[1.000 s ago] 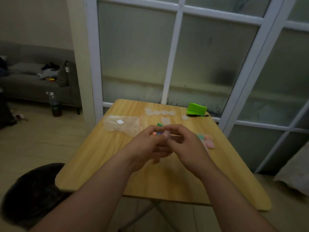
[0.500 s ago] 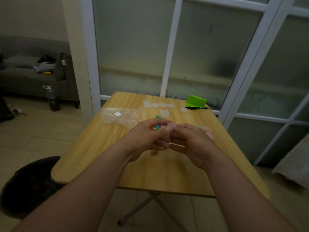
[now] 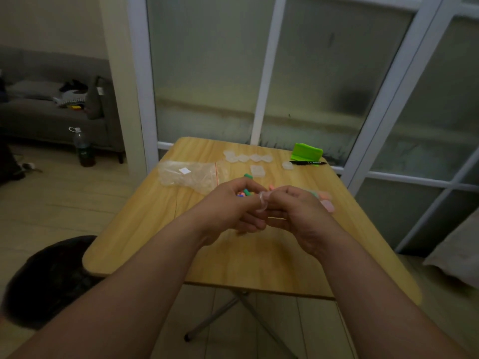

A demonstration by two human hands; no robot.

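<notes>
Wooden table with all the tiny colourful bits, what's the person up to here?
A person holds both hands over the table. The left hand and the right hand together pinch a small clear plastic piece between them. Behind them lie small colourful pieces, a clear zip bag to the left, and farther back a row of little clear cups, a black pen and a green object.

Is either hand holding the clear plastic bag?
No, the plastic bag lies on the table beyond the left hand, which pinches a small clear piece together with the right hand.
</notes>
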